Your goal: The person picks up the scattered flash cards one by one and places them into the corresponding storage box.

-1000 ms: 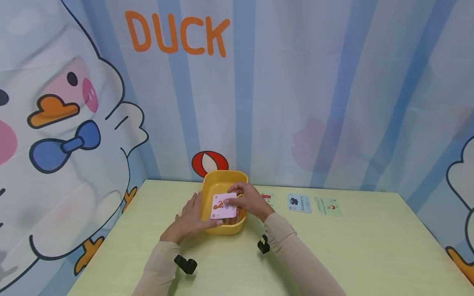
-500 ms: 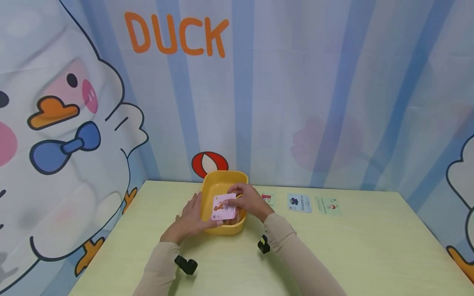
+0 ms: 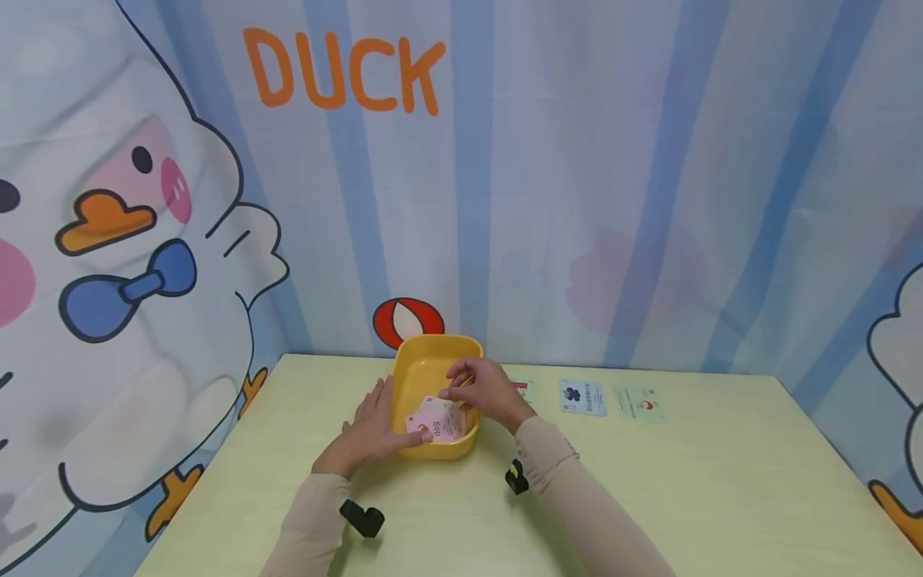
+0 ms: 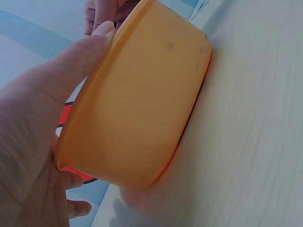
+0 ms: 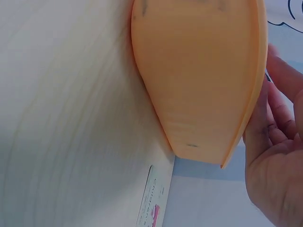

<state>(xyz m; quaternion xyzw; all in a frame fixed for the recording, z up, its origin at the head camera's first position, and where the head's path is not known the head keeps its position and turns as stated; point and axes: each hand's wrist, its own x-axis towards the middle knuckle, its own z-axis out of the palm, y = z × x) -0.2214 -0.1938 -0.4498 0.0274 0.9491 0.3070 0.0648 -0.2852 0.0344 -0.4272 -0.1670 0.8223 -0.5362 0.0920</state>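
Dog card point(image 3: 441, 426): dropped lower in the yellow tray point(image 3: 431, 367).
Right hand point(image 3: 485, 390): released it, I saw.
Left hand point(image 3: 369, 432): rested, unclenched, against tray's rim.

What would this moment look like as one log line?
left hand: touching yellow bin | right hand: over bin | dog card: in bin | blueberry card: on table, right of bin

A blue-and-white striped backdrop point(image 3: 548, 200) spans the frame above a pale yellow table point(image 3: 721, 473) across the bottom. At upper left, 4 orange letters point(image 3: 371, 74) spell DUCK. On the left, 1 large printed duck point(image 3: 144, 381) wears a blue bow tie point(image 3: 137, 287). A red-and-white printed ball point(image 3: 408, 318) sits below centre.
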